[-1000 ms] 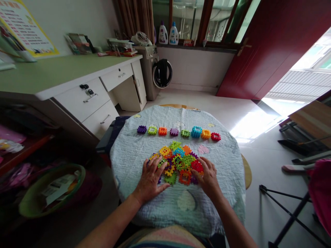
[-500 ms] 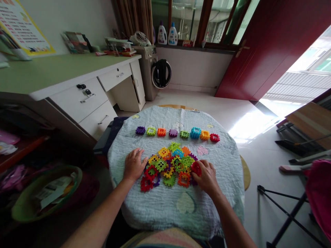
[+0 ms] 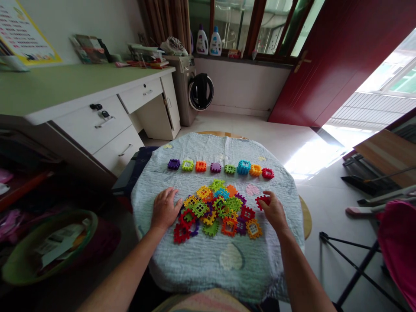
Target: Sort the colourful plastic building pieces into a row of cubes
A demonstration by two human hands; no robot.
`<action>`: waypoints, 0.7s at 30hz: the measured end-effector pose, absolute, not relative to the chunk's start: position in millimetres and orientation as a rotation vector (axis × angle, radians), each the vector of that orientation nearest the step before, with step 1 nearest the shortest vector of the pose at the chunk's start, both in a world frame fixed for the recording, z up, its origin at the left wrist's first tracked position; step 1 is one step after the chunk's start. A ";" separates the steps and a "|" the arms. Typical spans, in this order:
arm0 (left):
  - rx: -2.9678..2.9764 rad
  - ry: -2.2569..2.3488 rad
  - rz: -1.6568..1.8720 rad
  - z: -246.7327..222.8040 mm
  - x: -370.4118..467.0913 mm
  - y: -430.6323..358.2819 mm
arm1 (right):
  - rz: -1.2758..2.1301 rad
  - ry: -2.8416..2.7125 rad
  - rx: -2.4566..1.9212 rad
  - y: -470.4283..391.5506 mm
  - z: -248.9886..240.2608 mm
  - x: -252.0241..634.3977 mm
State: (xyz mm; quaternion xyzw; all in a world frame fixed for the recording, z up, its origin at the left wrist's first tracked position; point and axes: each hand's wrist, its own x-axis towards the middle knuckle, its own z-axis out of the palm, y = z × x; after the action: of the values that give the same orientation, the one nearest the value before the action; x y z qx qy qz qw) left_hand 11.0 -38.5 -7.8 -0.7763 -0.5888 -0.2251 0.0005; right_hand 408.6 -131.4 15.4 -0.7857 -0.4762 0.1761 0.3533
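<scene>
Between the thumb and fingers of my right hand (image 3: 274, 211) is a red building block (image 3: 262, 202), held just right of a loose heap of colourful notched blocks. My left hand (image 3: 166, 208) lies on the cloth at the heap's left side, fingers stretched out and holding nothing. In the heap a green block (image 3: 200, 209), an orange block (image 3: 229, 226) and another red block (image 3: 247, 212) show among several more. A yellow block (image 3: 254, 229) rests at its lower right edge. Behind the heap runs a row of assembled blocks, from a purple one (image 3: 173, 164) to a red one (image 3: 268, 173).
A pale blue cloth (image 3: 195, 260) covers the round table. To the left stand a white desk (image 3: 107, 108) and a green-rimmed basket (image 3: 92, 221). A washing machine (image 3: 183, 89) with its door open is at the back. A pink folding chair (image 3: 398, 247) stands at right.
My right hand has moved right and slightly away from me, carrying a red block off the heap. The yellow block it covered now shows. My left hand stays at the heap's left side.
</scene>
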 end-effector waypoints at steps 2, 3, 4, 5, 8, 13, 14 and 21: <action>-2.442 -1.852 -0.718 -7.3 10.9 -38.3 | 0.335 -1.313 -2.064 -127.5 8.1 419.0; -2.446 -1.854 -0.725 -7.0 10.9 -38.1 | 0.227 -1.351 -2.088 -126.4 5.1 422.6; -2.450 -1.855 -0.732 -6.7 10.9 -37.9 | 0.107 -1.372 -2.115 -126.1 3.1 425.0; -2.451 -1.857 -0.737 -6.6 10.8 -37.7 | -0.003 -1.375 -2.145 -126.6 2.2 426.1; -2.451 -1.859 -0.737 -7.0 10.7 -37.2 | -0.103 -1.420 -2.194 -132.2 6.4 421.2; -2.445 -1.855 -0.720 -8.5 10.2 -37.3 | 0.281 -1.827 -2.029 -148.0 19.3 394.3; -2.441 -1.853 -0.721 -8.6 10.2 -37.4 | 0.320 -1.869 -2.025 -150.3 20.1 389.1; -2.436 -1.819 -0.715 -9.0 9.6 -37.1 | 0.404 -1.745 -2.065 -147.5 16.5 377.7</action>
State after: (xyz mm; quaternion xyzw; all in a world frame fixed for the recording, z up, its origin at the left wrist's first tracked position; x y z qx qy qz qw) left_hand 9.6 -37.1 -9.0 -0.7798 -0.5825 -0.2291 0.0092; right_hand 377.7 -147.5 16.5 -0.7399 -0.6249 0.1449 0.2026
